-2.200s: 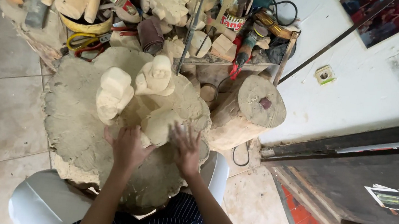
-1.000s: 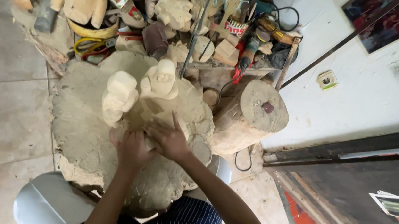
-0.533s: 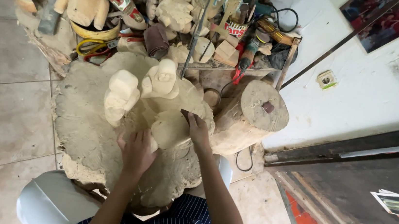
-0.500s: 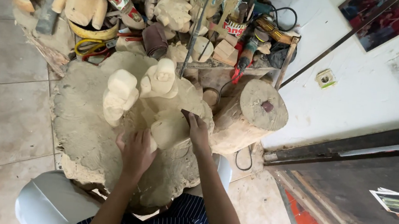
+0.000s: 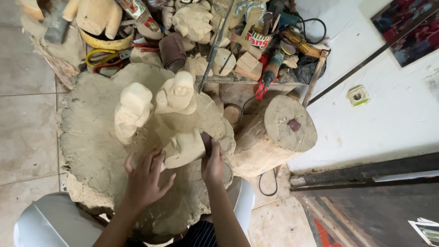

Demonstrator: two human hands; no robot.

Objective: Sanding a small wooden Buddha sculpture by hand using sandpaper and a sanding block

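A pale unfinished wooden carving [image 5: 185, 148] lies on a sawdust-covered mound [image 5: 89, 143] in front of me. My right hand [image 5: 213, 163] presses a small dark piece [image 5: 206, 138], possibly sandpaper, against the carving's right side. My left hand [image 5: 144, 178] rests with fingers spread just left of the carving, its thumb at the carving's lower edge. Two more pale carved figures [image 5: 132, 110] [image 5: 178, 94] stand upright just beyond it.
A round log stump [image 5: 283, 132] stands to the right of the mound. Beyond lies a heap of carved pieces, painted figures and power tools [image 5: 197, 19]. A grey plastic seat [image 5: 48, 228] is under me. A white wall [image 5: 393, 97] and dark boards [image 5: 409, 211] close off the right side.
Both hands were spread over the carving earlier. My right hand has since moved to the carving's right side with the dark piece, and my left hand has slid down and left.
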